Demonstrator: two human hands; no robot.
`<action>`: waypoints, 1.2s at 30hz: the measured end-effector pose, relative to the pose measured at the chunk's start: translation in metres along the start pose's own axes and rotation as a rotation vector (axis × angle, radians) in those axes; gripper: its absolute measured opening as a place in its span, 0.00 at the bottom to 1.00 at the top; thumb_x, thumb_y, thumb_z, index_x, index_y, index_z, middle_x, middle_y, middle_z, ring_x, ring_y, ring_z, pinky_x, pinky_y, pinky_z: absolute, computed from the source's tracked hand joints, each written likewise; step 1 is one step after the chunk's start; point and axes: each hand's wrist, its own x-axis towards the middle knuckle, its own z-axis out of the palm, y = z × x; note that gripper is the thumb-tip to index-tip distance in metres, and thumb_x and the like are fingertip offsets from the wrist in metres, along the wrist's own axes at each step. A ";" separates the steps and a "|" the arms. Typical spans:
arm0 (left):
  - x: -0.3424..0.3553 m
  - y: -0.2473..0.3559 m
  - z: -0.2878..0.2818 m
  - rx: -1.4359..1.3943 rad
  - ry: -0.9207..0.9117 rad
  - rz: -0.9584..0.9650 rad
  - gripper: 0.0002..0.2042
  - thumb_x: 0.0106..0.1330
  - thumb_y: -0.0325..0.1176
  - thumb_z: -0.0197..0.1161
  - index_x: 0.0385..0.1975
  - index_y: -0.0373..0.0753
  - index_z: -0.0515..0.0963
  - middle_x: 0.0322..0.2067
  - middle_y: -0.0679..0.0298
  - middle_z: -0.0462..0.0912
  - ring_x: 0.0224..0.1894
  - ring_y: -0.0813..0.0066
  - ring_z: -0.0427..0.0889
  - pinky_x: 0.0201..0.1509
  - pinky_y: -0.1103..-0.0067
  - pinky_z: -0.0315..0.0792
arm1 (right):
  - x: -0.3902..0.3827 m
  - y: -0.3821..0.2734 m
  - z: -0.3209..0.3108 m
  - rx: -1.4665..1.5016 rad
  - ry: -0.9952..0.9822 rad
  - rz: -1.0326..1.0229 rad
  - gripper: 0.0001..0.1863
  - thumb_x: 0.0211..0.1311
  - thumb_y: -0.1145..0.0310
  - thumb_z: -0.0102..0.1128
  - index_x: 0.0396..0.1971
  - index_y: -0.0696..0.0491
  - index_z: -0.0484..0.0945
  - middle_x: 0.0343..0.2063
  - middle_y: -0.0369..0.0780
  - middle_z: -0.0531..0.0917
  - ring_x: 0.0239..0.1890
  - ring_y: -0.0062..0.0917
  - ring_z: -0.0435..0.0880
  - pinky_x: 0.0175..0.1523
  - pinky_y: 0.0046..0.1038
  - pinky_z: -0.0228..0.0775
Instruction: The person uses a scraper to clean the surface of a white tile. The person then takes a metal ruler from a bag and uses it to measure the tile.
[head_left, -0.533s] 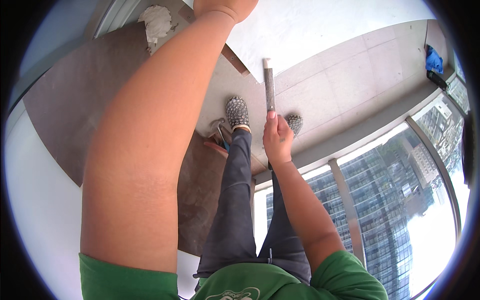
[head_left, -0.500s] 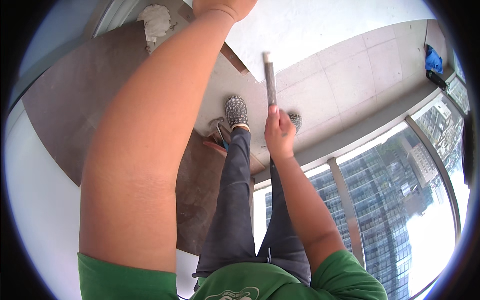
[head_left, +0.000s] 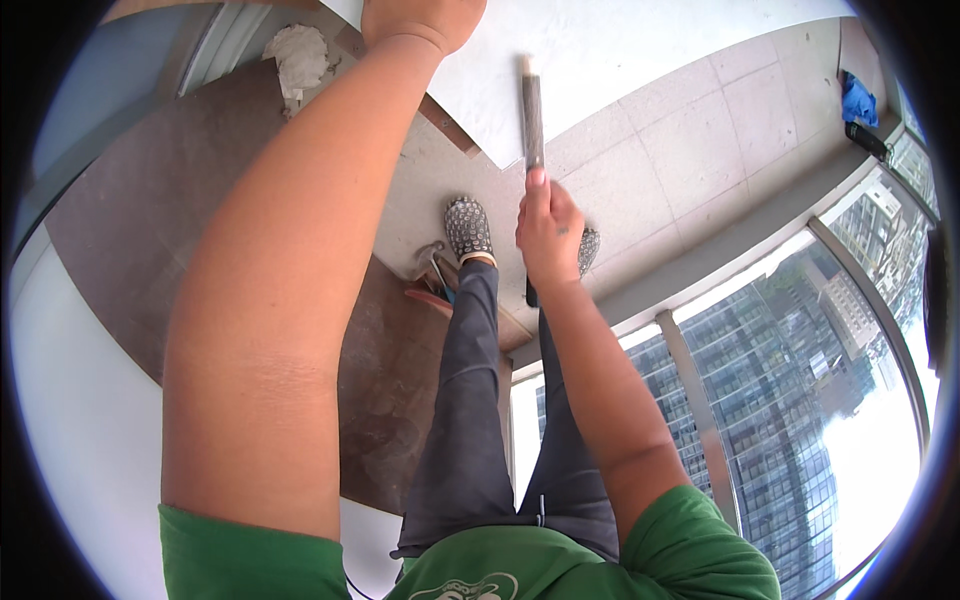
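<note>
My left hand (head_left: 420,22) is raised to the top edge of the picture, against the large white board (head_left: 650,50); its fingers are mostly out of sight, so I cannot tell what it holds. My right hand (head_left: 548,230) grips a long, worn grey-brown bar-like tool (head_left: 533,115) with a pale tip, which points up toward the board's lower corner. Its far end looks slightly blurred, and I cannot tell whether it touches the board.
A brown sheet (head_left: 140,230) lies at the left, with crumpled white material (head_left: 297,58) above it. A hammer (head_left: 430,255) and other tools lie beside my left foot (head_left: 467,225). Windows (head_left: 760,400) line the right; a blue bag (head_left: 858,97) is at the far right.
My right hand and its tool have moved upward and a little left in the picture. My left hand has shifted slightly left, along with the white board and surroundings in view.
</note>
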 end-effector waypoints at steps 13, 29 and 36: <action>-0.003 0.004 0.009 0.023 -0.013 0.025 0.29 0.76 0.50 0.46 0.71 0.40 0.64 0.75 0.53 0.59 0.78 0.56 0.53 0.80 0.56 0.43 | -0.020 0.038 -0.007 -0.064 0.039 -0.052 0.28 0.76 0.45 0.54 0.23 0.55 0.74 0.17 0.30 0.71 0.19 0.12 0.67 0.22 0.20 0.60; 0.000 0.005 0.010 0.031 -0.037 0.027 0.30 0.76 0.50 0.47 0.72 0.39 0.62 0.75 0.52 0.58 0.78 0.55 0.53 0.80 0.56 0.42 | 0.009 -0.010 -0.013 -0.037 -0.056 -0.022 0.28 0.76 0.46 0.54 0.24 0.57 0.76 0.17 0.30 0.71 0.21 0.12 0.66 0.26 0.21 0.60; -0.001 0.004 0.008 0.027 -0.042 0.018 0.30 0.76 0.50 0.46 0.72 0.39 0.62 0.75 0.52 0.58 0.78 0.55 0.52 0.80 0.56 0.42 | -0.022 0.011 -0.034 -0.226 -0.059 -0.080 0.29 0.77 0.47 0.54 0.24 0.58 0.77 0.18 0.32 0.72 0.24 0.14 0.67 0.28 0.23 0.62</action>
